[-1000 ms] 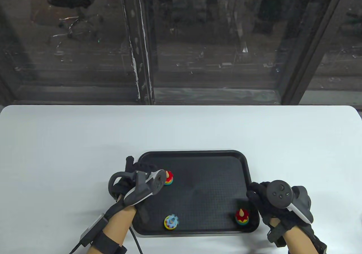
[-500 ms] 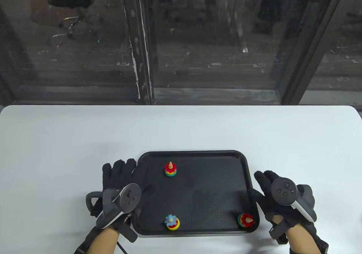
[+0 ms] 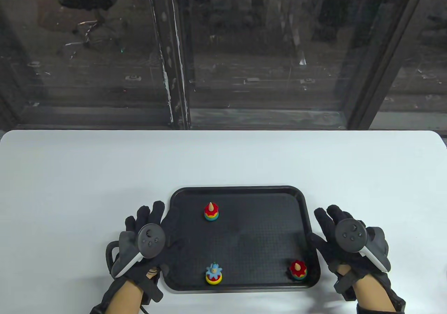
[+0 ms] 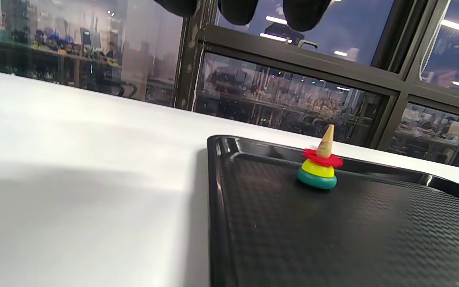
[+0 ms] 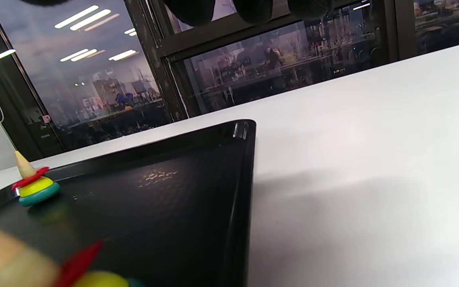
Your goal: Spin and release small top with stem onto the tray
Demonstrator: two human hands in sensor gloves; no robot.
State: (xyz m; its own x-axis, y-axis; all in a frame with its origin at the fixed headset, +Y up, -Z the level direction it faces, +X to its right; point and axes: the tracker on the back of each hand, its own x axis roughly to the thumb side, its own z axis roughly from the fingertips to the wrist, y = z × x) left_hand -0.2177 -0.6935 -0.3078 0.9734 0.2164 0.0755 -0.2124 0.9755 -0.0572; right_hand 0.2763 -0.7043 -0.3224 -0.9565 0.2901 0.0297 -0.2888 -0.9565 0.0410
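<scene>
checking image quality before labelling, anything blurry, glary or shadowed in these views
Right wrist view: the nearest top is badly out of focus at the bottom left corner, and a soft shadow lies on the table. Left wrist view: the far top is sharp, ceiling lights glare in the window. Table view: evenly lit, tray crisp.

Bright, soft shadows, perhaps blurred foreground
</scene>
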